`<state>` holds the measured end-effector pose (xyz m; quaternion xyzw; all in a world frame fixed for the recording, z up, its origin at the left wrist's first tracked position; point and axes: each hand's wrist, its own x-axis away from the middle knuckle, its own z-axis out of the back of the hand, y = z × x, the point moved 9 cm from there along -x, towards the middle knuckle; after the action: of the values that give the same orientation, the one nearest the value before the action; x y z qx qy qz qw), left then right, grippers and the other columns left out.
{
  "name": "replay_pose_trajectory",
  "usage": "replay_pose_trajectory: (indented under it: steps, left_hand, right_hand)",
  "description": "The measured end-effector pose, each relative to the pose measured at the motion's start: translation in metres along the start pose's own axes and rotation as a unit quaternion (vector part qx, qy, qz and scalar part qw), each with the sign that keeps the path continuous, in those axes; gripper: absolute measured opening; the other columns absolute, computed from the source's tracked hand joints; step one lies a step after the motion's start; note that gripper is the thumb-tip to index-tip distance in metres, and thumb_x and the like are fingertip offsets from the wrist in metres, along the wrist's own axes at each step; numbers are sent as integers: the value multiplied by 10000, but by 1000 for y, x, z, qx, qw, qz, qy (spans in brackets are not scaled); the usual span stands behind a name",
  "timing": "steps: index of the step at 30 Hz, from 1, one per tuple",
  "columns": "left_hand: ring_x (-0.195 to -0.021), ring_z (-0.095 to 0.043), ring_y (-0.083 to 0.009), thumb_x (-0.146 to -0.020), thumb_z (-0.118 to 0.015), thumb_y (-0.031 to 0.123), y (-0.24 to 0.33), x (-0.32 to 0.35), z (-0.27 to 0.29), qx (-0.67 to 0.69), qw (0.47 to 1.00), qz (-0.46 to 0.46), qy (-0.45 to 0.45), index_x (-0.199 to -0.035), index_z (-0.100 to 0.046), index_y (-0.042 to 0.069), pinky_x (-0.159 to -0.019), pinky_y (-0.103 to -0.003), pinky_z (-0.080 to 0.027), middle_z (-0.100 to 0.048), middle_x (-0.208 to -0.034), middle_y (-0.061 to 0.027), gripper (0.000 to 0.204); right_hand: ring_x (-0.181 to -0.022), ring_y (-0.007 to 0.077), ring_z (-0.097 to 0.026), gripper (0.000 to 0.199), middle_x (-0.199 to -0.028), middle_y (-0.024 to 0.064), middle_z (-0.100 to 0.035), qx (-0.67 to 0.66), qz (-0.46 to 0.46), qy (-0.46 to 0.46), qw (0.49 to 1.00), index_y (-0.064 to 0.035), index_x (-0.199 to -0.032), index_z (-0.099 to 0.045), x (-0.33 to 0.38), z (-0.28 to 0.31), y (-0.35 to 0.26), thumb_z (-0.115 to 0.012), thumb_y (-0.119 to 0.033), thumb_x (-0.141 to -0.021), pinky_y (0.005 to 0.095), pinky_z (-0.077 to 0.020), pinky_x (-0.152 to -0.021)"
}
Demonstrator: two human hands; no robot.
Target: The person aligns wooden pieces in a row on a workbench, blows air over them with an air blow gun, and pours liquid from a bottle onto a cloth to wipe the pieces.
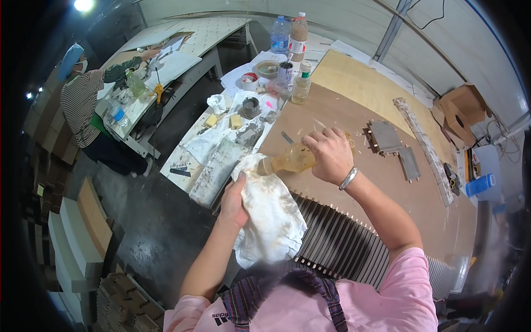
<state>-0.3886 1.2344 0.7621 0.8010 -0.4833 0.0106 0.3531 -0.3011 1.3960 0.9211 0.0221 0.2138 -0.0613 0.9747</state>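
A stained white cloth [271,216] hangs from my left hand [234,202], whose fingers are closed on its upper part. My right hand [333,154] grips a clear plastic bottle [292,159] with a yellowish tint, tipped nearly on its side. The bottle's neck points left and meets the top of the cloth; I cannot tell whether liquid is coming out. Below the bottle, a row of dark grey slats [343,235] with small pale pegs at their ends lies along the near edge of the brown board [348,116].
Grey pegged pieces [385,137] and a long stained strip [423,146] lie to the right. A cluttered side table [191,157] holds a dark cup [251,107], yellow sponges [236,122] and papers. An upright bottle [301,83] stands behind. A co-worker [83,110] works at the far-left table.
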Motion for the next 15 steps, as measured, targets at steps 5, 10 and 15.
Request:
replay_pose_trajectory:
  steps: [5,10,15]
  left_hand:
    - [-1105,-607,-284,-1014,-456,257,-1,2,7,1,1000,-3,20,-1293,-491,-46,-964,-413,-492,-599,-1230,-173,413]
    - [-1125,-596,-292,-1017,-444,268,-3,4,2,5,1000,-4,2,-1307,-477,-47,-980,-415,-481,-587,-1250,-179,429]
    - [-1143,-585,-301,-1016,-435,280,-4,12,2,13,1000,1,11,-1314,-469,-48,-998,-425,-465,-577,-1264,-190,444]
  right_hand:
    - [-808,279,-577,394,-837,58,-640,-15,-9,14,1000,-97,-915,-641,6,-6,8,-585,10,-540,371,-443,-771]
    - [-799,301,-578,346,-816,80,-629,-55,-29,-11,998,-105,-898,-640,15,-26,16,-599,-17,-565,392,-441,-761]
    - [-814,339,-584,341,-814,118,-638,-136,-61,-28,988,-98,-926,-655,28,-60,27,-638,-56,-588,401,-446,-772]
